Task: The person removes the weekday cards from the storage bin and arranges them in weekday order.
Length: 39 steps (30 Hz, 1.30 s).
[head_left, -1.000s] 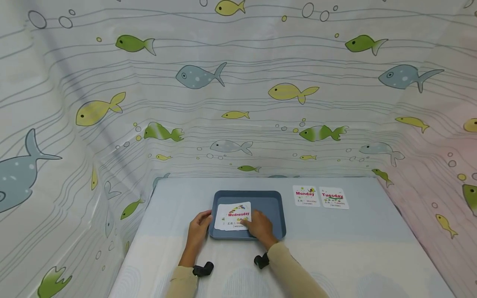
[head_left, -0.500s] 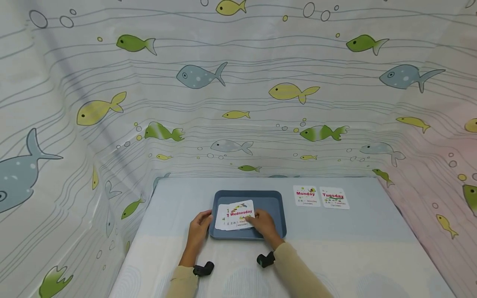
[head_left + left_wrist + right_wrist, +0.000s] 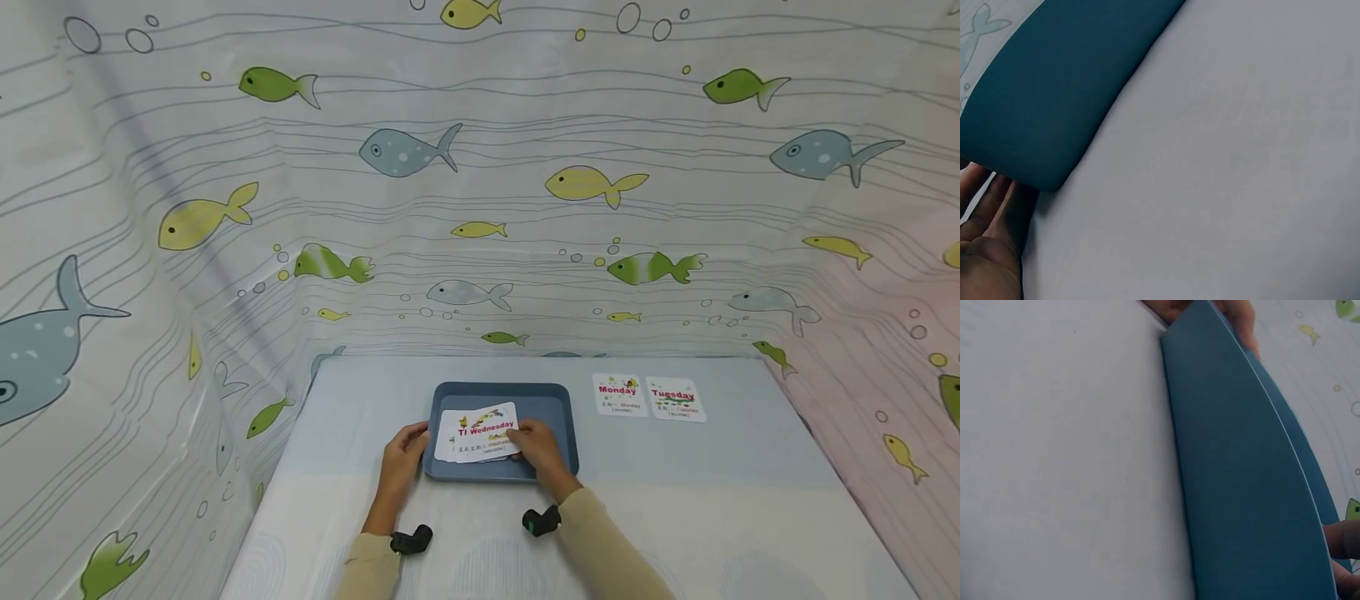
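Note:
A blue-grey tray (image 3: 551, 404) sits on the table with a small pile of white cards (image 3: 447, 442) in its left part. On top lies a Wednesday card (image 3: 486, 427), turned slightly and shifted right of those beneath. My right hand (image 3: 542, 450) pinches its right edge, thumb on the printed face. At the tray's left side, my left hand (image 3: 402, 454) holds the rim; in the left wrist view its fingers (image 3: 991, 203) reach behind the tray wall (image 3: 1041, 112). The right fingertips (image 3: 1341, 540) show over the near rim in the right wrist view.
Right of the tray, a Monday card (image 3: 619, 396) and a Tuesday card (image 3: 676, 400) lie face up side by side on the table (image 3: 712, 500). Fish-printed curtains (image 3: 480, 192) enclose the back and both sides.
The right hand has drawn the Wednesday card a little rightward over the pile, exposing more of the card beneath. The left hand stays at the tray. The view has shifted slightly.

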### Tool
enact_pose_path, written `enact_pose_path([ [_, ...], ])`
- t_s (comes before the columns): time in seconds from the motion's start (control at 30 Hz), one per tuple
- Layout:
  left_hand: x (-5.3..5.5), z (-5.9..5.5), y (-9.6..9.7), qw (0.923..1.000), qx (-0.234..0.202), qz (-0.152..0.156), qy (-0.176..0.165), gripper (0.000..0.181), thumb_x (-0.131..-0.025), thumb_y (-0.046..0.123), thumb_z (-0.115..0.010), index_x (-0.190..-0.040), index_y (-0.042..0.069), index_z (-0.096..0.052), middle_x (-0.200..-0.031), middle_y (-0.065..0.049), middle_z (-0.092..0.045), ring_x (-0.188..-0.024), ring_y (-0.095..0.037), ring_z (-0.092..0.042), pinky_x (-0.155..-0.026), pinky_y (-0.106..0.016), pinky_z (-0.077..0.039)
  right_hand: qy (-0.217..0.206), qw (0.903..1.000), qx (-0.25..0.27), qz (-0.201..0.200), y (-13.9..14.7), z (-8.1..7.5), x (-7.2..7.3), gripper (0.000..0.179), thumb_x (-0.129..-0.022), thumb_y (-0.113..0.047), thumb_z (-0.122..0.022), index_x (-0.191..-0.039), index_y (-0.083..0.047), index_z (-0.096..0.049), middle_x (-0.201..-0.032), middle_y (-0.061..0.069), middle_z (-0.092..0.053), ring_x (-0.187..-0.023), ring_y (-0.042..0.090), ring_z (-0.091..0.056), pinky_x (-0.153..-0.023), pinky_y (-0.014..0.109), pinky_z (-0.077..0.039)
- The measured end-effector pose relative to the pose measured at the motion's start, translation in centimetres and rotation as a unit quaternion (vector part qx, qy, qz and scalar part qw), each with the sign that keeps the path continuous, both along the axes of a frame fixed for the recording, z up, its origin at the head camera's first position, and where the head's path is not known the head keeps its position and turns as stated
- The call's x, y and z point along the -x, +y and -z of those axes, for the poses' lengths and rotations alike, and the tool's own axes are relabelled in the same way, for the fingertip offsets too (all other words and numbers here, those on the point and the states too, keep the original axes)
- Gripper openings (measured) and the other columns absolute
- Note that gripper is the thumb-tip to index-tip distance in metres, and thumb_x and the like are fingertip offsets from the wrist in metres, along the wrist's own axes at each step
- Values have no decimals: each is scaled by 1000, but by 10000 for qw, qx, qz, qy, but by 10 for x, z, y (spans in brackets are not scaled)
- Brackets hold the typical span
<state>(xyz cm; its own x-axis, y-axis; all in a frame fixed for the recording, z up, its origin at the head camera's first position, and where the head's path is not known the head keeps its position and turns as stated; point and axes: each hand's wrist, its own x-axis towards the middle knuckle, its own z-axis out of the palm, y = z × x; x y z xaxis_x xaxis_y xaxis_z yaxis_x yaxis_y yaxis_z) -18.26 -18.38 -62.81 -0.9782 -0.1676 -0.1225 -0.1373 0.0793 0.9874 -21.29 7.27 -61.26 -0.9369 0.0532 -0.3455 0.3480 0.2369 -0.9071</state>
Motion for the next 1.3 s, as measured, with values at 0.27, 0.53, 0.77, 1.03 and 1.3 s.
enact_pose_path([
  [0.27,0,-1,1,10000,45,-14,-41,34,-100,24,-62,-131,9,-62,-136,-10,-62,-130,-23,-57,-93,-10,-47,-49,9990,435,-7,9,-2,0,27,-96,-16,-63,-113,5,-66,-101,15,-68,-79,17,-65,-66,29,-59],
  [0.53,1,-1,1,10000,22,-28,-46,34,-100,23,-62,-131,9,-62,-136,-11,-62,-130,-23,-56,-93,-10,-47,-84,9975,692,-99,16,-6,0,26,-94,-11,-66,-113,8,-66,-101,17,-68,-78,17,-66,-65,30,-59],
  [0.77,1,-1,1,9999,-15,-55,-82,33,-100,21,-62,-130,8,-63,-135,-11,-62,-130,-23,-57,-93,-11,-47,-167,9969,758,-114,19,-6,0,21,-93,-10,-68,-106,6,-66,-98,16,-67,-75,17,-65,-64,30,-60],
  [1.03,2,-1,1,9999,158,-37,-60,33,-99,23,-62,-129,9,-63,-135,-10,-63,-131,-25,-57,-107,-33,-47,-387,9949,933,44,23,-9,-4,20,-91,-11,-72,-103,4,-66,-95,13,-67,-76,17,-64,-65,28,-60],
  [1.3,1,-2,1,9999,135,-11,-47,34,-99,24,-63,-129,9,-63,-135,-10,-63,-131,-24,-57,-107,-31,-48,-466,9939,992,115,26,-9,-4,22,-90,-11,-73,-106,3,-66,-98,13,-66,-79,18,-63,-65,29,-59],
])
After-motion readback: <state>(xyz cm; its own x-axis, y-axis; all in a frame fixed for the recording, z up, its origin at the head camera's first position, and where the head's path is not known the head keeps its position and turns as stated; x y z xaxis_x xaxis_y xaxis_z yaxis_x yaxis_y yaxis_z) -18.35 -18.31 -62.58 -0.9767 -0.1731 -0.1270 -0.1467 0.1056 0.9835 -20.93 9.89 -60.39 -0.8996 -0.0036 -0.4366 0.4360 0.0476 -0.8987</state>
